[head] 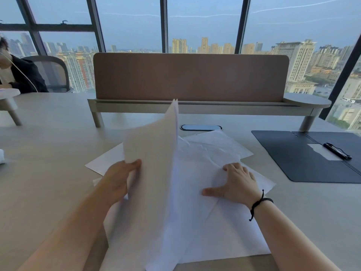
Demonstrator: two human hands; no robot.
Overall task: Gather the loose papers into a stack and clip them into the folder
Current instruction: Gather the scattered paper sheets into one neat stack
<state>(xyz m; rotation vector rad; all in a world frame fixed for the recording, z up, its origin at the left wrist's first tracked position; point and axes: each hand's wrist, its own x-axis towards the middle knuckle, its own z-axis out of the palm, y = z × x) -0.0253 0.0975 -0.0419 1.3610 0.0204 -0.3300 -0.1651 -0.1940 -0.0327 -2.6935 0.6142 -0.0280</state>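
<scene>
White papers (205,153) lie loose and overlapping on the middle of the worktop (48,149), fanned at odd angles, thin and faintly creased, some corners poking out to the left and far right. The left hand (119,178) pinches a few sheets (152,137) by their near edge, thumb on the front face and the other fingers behind, and lifts them upright so that they stand as a tall, slightly curved leaf with its top edge blurred. The right hand (234,184) lies flat and spread on the papers, palm down, fingers apart, holding nothing but pressing the sheets to the worktop; a black cord bracelet (259,202) circles its wrist. The folder (304,157) lies open well to the right, apart from the papers, dark blue-black and matte with rounded corners, a pale label patch and a black metal clip (337,151) near its spine. The worktop is smooth, pale beige. Behind the papers stands a brown felt-like divider (191,77) on a light shelf with round legs, and an oval cable port (201,127) is set in the worktop beneath it.
</scene>
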